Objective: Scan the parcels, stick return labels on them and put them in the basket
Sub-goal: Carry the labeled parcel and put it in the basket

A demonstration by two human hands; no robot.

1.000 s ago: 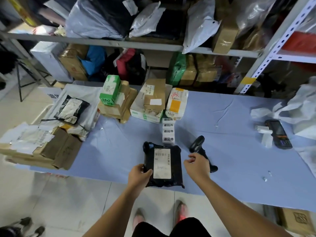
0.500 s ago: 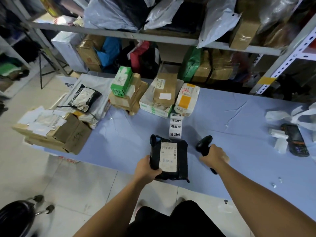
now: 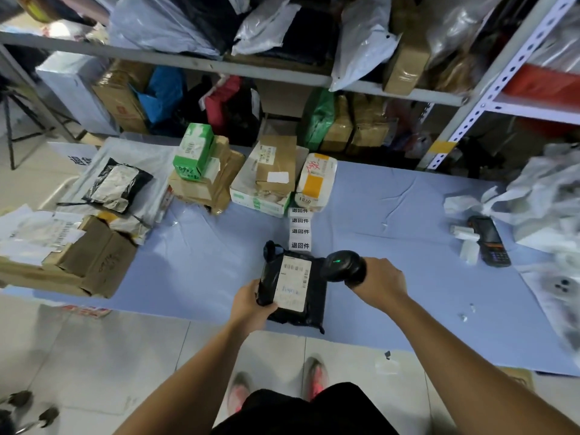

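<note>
Currently at the scan step, judged from the layout

Black parcel (image 3: 315, 296): at the front edge of the desk (image 3: 376, 221), near end raised, white shipping label facing up; held at its near-left corner by the left grip (image 3: 251, 304), thumb on top

Scanner (image 3: 343, 268): wrapped by the right grip (image 3: 381, 282), head turned left toward the parcel's label, just beside the parcel, small green light showing

Strip of return labels (image 3: 300, 230): flat on the desk just behind the parcel, four printed tabs visible, none seen on this parcel

Done so far: hard to tell; pile of cartons and bags (image 3: 94, 259) at the left end possibly finished stock, basket itself not identifiable

Left, as a judgement: barcode read, one label peeled and stuck, transfer to the basket; then likely the same for the rear stack, namely green box (image 3: 191, 152), brown carton (image 3: 276, 164), white-and-orange packet (image 3: 315, 183)

Surroundings: handheld terminal (image 3: 489, 243) at the right, white scraps beside it; white plastic bags (image 3: 549, 199) at far right; shelf (image 3: 219, 67) behind, loaded with bags and cartons

In the way: nothing between scanner and label; far end of the strip touching the rear stack, a possible snag at peeling
</note>
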